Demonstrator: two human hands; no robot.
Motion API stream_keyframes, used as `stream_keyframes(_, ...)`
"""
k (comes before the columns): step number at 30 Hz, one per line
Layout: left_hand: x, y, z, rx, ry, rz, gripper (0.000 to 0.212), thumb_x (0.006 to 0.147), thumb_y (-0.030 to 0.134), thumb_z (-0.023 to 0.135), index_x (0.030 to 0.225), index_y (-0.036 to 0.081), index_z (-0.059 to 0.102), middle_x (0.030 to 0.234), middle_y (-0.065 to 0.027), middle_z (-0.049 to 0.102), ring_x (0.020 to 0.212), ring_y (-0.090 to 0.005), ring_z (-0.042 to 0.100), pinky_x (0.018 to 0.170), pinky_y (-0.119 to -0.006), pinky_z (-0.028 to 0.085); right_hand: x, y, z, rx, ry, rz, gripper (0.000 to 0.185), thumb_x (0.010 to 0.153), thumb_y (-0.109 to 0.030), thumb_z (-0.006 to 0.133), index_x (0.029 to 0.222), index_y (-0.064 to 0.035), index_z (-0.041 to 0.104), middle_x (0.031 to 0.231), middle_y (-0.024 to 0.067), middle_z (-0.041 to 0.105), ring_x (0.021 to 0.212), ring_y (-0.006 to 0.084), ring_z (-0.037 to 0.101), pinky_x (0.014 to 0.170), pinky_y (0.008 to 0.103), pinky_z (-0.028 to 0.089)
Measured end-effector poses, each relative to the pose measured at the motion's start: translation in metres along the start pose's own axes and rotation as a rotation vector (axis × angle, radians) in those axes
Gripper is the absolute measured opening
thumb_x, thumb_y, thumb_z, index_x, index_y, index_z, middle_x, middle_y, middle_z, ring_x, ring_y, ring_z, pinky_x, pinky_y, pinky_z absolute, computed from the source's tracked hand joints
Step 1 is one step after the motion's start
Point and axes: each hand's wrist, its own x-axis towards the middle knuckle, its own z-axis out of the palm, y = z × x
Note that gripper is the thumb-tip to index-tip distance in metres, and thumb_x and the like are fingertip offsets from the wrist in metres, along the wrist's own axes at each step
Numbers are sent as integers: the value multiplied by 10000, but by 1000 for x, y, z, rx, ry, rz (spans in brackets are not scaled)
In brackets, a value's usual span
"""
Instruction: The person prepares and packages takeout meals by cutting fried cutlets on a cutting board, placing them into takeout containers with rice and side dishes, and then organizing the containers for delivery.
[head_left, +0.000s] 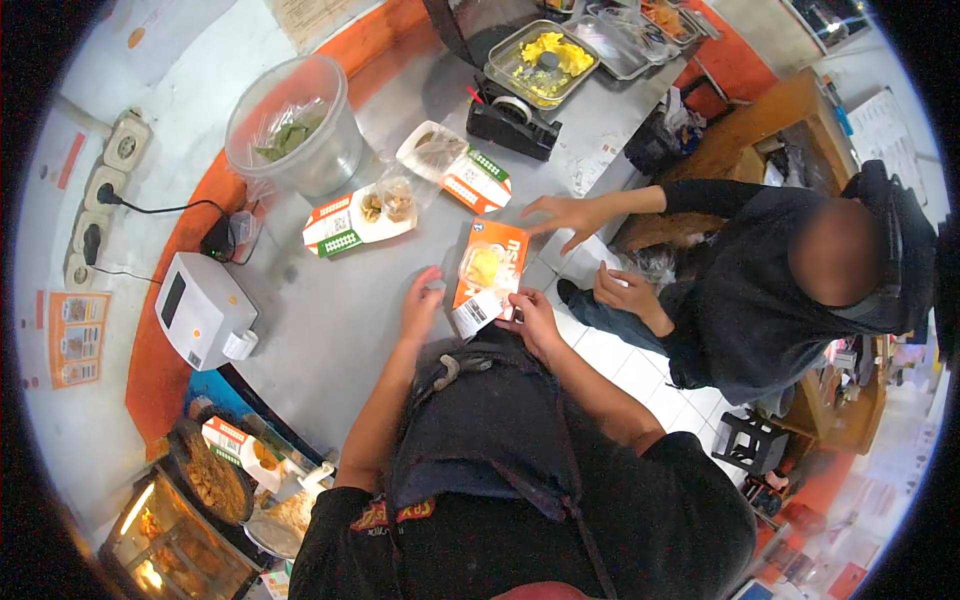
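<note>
My right hand grips the near right corner of an orange printed cardboard box at the counter edge. A small clear container of yellow food rests on the box. A white printed slip lies over its near end. Just left of the box, my left hand is raised, fingers apart and empty. Farther up the counter are a paper food tray with bagged pieces of food and another paper tray with a plastic bag of brownish food.
At right, a co-worker's hand reaches beside the box. A clear plastic bucket, a black tape dispenser and a yellow-food container stand on the metal counter. A label printer and a lit food warmer stand left.
</note>
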Motion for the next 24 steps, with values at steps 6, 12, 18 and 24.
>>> stream_keyframes(6, 23, 63, -12, 618, 475, 546, 580, 789, 85, 664, 1351, 75, 524, 997, -100, 600, 902, -209, 559, 836, -368, 464, 25, 25, -31, 248, -214, -127, 362, 923, -180, 602, 1224, -34, 464, 1215, 118, 549, 1094, 261, 587, 920, 516, 525)
stream_keyframes(12, 89, 140, -18, 1238, 407, 616, 260, 823, 144, 642, 1077, 106, 685, 893, -117, 608, 979, -338, 572, 853, -459, 447, 33, 15, -26, 122, -131, 32, 382, 924, -304, 587, 1213, -70, 496, 1126, 82, 583, 1027, 218, 584, 904, 365, 490)
stream_keyframes(18, 145, 194, -43, 709, 605, 581, 190, 897, 179, 586, 950, 54, 719, 873, -179, 686, 737, -340, 664, 664, -420, 509, 1, -1, -31, 210, -1, -49, 540, 955, -380, 549, 1360, -50, 413, 1307, 174, 507, 1165, 287, 537, 986, 437, 457)
stream_keyframes(24, 183, 222, -44, 568, 632, 811, 374, 843, 82, 611, 1212, 25, 627, 1052, -208, 654, 894, -351, 638, 804, -430, 499, -1, 3, -45, 215, 111, 7, 512, 966, -373, 538, 1373, -85, 422, 1369, 126, 495, 1222, 297, 518, 1011, 456, 447)
